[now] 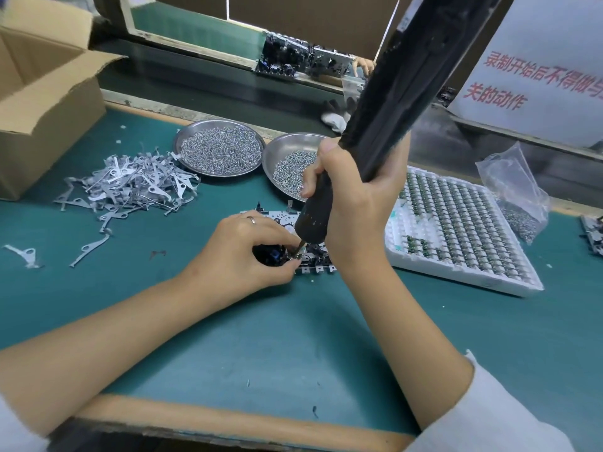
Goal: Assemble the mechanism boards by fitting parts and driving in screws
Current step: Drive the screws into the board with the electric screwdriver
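Mechanism board [313, 259] lies flat on the green bench [293, 337], roughly mid-bench, mostly hidden under both hands. Left hand [241, 252] rests on the board's left part, fingers curled, tips pinching sth small right by the driver tip; a ring on one finger. Right hand [355, 197] is wrapped round the black electric screwdriver [385, 102], which stands tilted, top leaning away to the right, bit [298, 251] down on the board next to the left fingertips. Hands close together, nearly touching at the bit.

Behind the board, twd the far edge: two metal dishes of screws, left dish [220, 148] fuller, right dish [287, 168] partly behind the right hand. Far-left area: a loose heap of grey stamped levers [130, 184], a few strays nearer the left edge. Cardboard box [42, 102] at the far-left corner, flaps open. Right of the hands: white tray [463, 223] of small parts in rows, w/ a clear plastic bag [515, 190] beside its far right corner.
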